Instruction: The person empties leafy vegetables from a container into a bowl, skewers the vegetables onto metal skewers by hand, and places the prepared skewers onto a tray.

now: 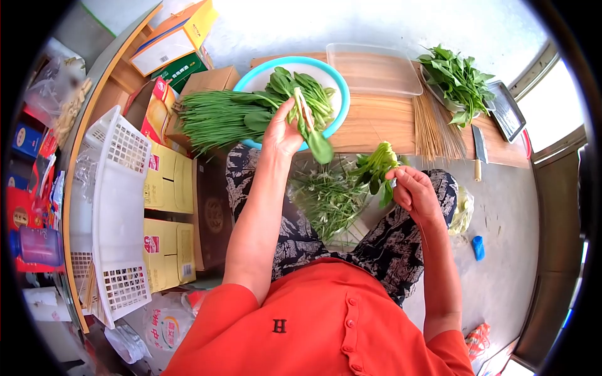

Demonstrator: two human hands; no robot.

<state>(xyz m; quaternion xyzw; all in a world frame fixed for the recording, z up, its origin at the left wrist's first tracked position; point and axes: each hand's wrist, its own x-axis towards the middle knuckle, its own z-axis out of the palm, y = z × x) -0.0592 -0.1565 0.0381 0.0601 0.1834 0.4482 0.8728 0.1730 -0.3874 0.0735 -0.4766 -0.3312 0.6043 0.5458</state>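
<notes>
Right hand, thumb and fingers pinched together, holds a bunch of leafy greens above the lap; left hand, fingers closed, grips a pale-stemmed leafy stalk over a turquoise-rimmed basin bearing more greens and chives; bamboo skewers lie right of it on a wooden table
</notes>
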